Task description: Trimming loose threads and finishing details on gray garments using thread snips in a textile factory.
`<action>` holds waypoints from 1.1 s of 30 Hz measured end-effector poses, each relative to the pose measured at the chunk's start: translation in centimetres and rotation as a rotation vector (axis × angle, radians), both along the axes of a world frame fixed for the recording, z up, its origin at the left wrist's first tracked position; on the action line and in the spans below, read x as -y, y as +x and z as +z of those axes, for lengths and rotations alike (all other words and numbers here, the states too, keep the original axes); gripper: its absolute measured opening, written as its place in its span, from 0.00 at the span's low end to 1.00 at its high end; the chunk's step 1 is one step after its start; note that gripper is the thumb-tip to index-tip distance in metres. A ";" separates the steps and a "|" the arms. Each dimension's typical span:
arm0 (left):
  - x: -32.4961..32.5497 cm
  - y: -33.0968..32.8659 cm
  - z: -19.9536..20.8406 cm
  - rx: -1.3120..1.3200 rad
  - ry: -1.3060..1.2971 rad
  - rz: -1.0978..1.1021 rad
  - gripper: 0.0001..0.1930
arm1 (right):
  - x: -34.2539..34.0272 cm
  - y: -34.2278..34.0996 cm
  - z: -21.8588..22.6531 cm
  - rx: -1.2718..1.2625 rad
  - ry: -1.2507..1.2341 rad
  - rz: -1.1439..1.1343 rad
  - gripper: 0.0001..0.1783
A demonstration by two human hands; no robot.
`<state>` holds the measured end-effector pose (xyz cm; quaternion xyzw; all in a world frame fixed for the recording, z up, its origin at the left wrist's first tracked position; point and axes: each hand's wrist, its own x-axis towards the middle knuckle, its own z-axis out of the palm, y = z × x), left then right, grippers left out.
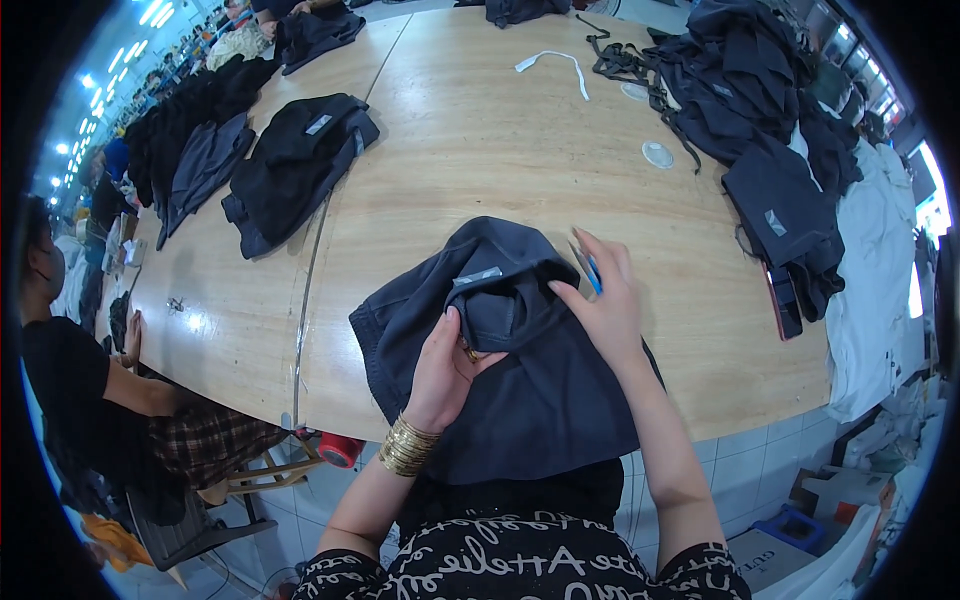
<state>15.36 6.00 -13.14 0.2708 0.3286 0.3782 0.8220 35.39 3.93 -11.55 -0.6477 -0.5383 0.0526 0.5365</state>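
Left hand (446,366) grips dark garment (520,370) on wooden table (480,140).

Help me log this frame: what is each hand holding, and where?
Left hand grips the dark garment at a fold near its grey label. Right hand holds a small blue tool while pinching the fabric.

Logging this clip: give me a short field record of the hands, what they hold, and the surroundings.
left hand: grips a fold of the dark garment
right hand: rests on the garment, holds a small blue tool
surface: wooden table
nearby: garment piles left and right, white strip
other people: seated person at left
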 end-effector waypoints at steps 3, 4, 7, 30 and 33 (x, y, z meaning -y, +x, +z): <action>0.1 0.2 0.0 -0.035 -0.034 0.003 0.20 | -2.5 2.8 -3.7 -0.334 -0.199 0.301 0.12; -0.1 -0.5 -0.2 -0.040 -0.034 0.016 0.20 | -2.6 2.4 -2.5 -0.338 -0.201 0.315 0.12; -1.0 -2.7 -0.8 -0.066 -0.014 0.119 0.17 | -1.7 1.4 2.3 -1.002 -0.694 0.405 0.07; -2.6 -6.4 -1.3 -0.131 0.051 0.250 0.13 | 3.8 6.8 0.5 -0.261 -0.525 -0.023 0.12; -1.9 -5.9 -1.1 -0.272 0.172 0.305 0.19 | 5.7 6.4 -2.8 -0.309 -0.544 0.015 0.13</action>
